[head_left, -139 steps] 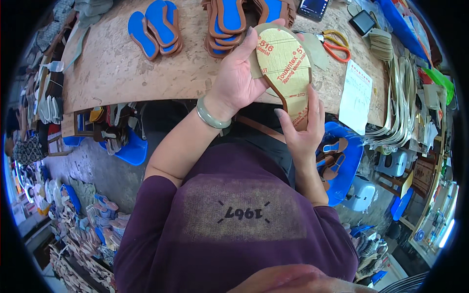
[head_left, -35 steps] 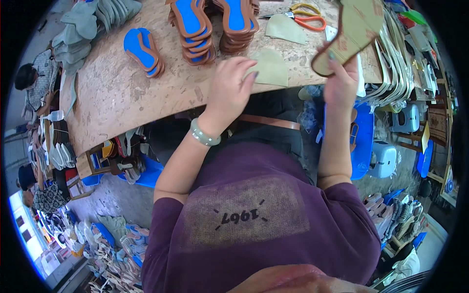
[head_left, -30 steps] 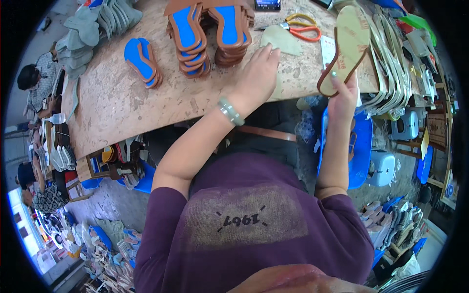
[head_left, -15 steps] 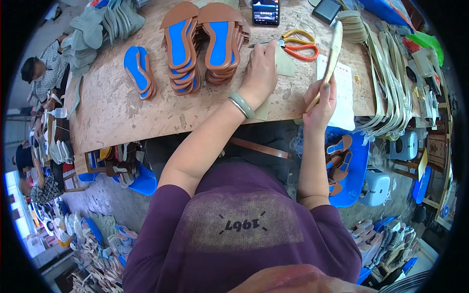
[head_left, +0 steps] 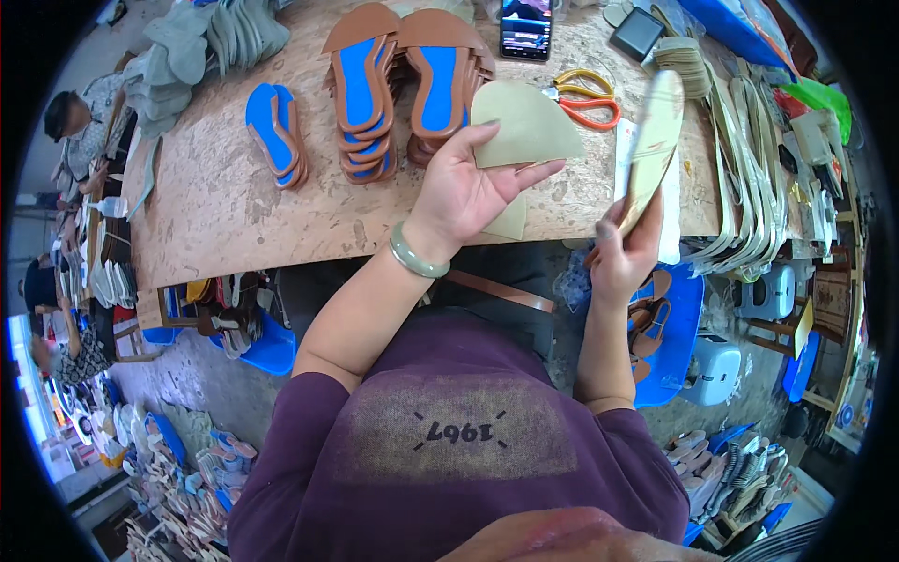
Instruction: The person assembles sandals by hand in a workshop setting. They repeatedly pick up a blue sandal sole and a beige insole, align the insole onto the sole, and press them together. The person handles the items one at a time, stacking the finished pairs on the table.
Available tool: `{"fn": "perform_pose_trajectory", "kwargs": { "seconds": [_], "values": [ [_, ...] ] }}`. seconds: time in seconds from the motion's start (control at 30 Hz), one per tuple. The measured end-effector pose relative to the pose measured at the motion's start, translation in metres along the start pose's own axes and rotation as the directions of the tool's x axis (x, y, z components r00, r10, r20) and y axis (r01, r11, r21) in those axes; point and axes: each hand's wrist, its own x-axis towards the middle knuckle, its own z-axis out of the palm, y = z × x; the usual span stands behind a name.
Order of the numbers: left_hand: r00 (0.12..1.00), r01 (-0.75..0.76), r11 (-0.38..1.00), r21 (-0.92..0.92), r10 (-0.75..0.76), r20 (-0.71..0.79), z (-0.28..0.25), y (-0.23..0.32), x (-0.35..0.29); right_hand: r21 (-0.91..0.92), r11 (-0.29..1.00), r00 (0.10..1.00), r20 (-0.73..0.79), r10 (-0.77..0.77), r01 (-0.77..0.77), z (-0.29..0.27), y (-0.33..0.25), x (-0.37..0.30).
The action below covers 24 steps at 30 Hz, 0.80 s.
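With its palm turned up, my left hand (head_left: pixel 457 199) pinches a half-round beige sheet (head_left: pixel 524 122) between thumb and fingers, above the worktable. A second beige piece (head_left: pixel 508 223) lies by the table's front edge, partly behind that hand. My right hand (head_left: pixel 629 255) is closed around the lower end of a long, pale, sole-shaped piece (head_left: pixel 657 131), which stands tilted upward and is slightly blurred. Beyond my left hand sit stacks of brown-edged insoles with blue centres (head_left: pixel 359 84), one stack (head_left: pixel 438 89) partly behind the half-round sheet. A smaller stack of insoles (head_left: pixel 272 131) lies farther left.
A cutting tool with yellow and red handles (head_left: pixel 596 114) lies beyond the half-round sheet, near a phone (head_left: pixel 526 39). Pale strips (head_left: pixel 749 178) hang over the table's right edge. Grey pieces (head_left: pixel 173 66) are piled far left. A blue basin (head_left: pixel 670 342) holds brown sandals below.
My left hand has lifted the half-round sheet off the table and turned palm up, drawing back. My right hand has moved slightly right and turned the sole-shaped piece to show its broad face.
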Motion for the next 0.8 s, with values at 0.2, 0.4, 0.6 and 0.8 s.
{"fn": "perform_pose_trajectory", "kwargs": {
  "seconds": [0.2,0.4,0.6,0.8],
  "values": [
    [0.994,-0.095,0.984,0.153,0.086,0.067,0.011,0.022,-0.027,-0.252,0.948,0.952,0.279,-0.121,0.195,0.024,-0.005,-0.042],
    [0.986,-0.167,0.973,0.161,0.159,0.057,0.011,0.032,-0.044,-0.386,0.837,0.908,0.315,-0.276,0.388,0.061,0.003,-0.047],
    [0.965,-0.26,0.952,0.163,0.25,0.077,0.011,0.033,-0.054,-0.409,0.821,0.903,0.332,-0.273,0.399,0.08,-0.001,-0.051],
    [0.956,-0.292,0.941,0.169,0.285,0.067,0.011,0.031,-0.056,-0.397,0.831,0.906,0.326,-0.269,0.39,0.082,0.0,-0.055]
  ]
}}
